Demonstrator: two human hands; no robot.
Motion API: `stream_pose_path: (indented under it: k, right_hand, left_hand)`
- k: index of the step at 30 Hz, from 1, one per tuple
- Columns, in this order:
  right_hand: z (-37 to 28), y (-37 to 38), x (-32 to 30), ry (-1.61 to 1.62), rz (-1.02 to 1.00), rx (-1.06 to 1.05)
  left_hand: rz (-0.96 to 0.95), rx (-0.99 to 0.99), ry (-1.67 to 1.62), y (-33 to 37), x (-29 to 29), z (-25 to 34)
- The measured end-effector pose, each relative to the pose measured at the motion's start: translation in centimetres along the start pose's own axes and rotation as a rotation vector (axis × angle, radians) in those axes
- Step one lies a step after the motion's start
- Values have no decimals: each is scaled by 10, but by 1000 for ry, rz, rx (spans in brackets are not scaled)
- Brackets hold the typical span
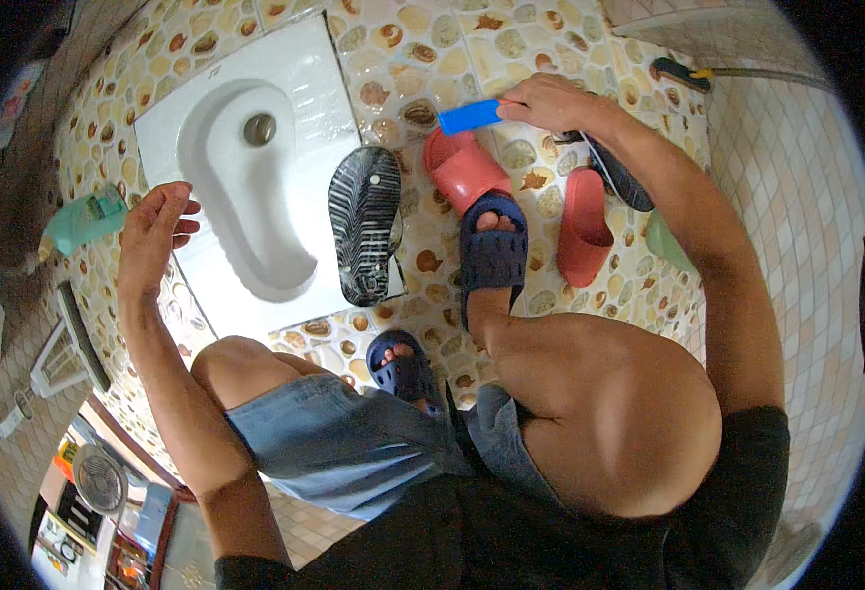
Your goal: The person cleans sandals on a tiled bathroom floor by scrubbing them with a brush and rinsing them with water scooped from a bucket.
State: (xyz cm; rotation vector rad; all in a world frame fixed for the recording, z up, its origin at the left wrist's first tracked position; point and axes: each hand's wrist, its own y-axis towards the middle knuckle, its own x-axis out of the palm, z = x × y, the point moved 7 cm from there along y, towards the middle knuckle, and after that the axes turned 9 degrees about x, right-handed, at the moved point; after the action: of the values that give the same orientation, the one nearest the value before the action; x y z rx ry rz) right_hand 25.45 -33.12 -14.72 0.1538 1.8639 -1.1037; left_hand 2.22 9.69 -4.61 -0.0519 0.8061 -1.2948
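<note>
Grips a blue brush (471, 117) in the tightly curled right hand (556, 102) at a red slide (470, 177), seemingly pinned by a blue sandal (494, 251) to stay put beyond the squat toilet's (304, 84) right edge, with left hand (155, 232) loosely half-curled, apparently empty.

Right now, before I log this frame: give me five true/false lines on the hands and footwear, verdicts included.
1. The right hand holds a blue brush. True.
2. The left hand grips the brush too. False: the left hand is apart from it and appears empty.
3. Both feet wear dark blue sandals. True.
4. The striped sandal lies left of the drain hole. False: the striped sandal is to the right of the drain hole.
5. Two red sandals are in view. True.
</note>
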Motion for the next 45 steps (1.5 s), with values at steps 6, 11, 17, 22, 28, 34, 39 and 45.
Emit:
stream_pose_path:
  k: [6,11,17,22,28,34,39,45]
  right_hand:
    - [-57,49,33,-60,-65,-396]
    - [-22,72,23,-48,-398,-286]
    - [-24,87,22,99,-364,-247]
    - [-95,71,8,-184,-6,-509]
    - [-67,78,9,24,-233,-357]
    - [20,76,16,78,-227,-163]
    - [-49,66,20,71,73,-320]
    - [-31,65,26,182,-19,-158]
  left_hand:
    - [-267,-37,70,-40,47,-5]
    - [-353,71,135,-73,116,55]
    - [-614,279,364,-91,154,85]
    - [-596,328,489,-86,161,79]
    - [-544,336,429,-83,161,80]
    - [-610,308,433,-83,166,87]
    - [-713,297,481,-87,173,83]
    - [-700,333,414,-86,172,84]
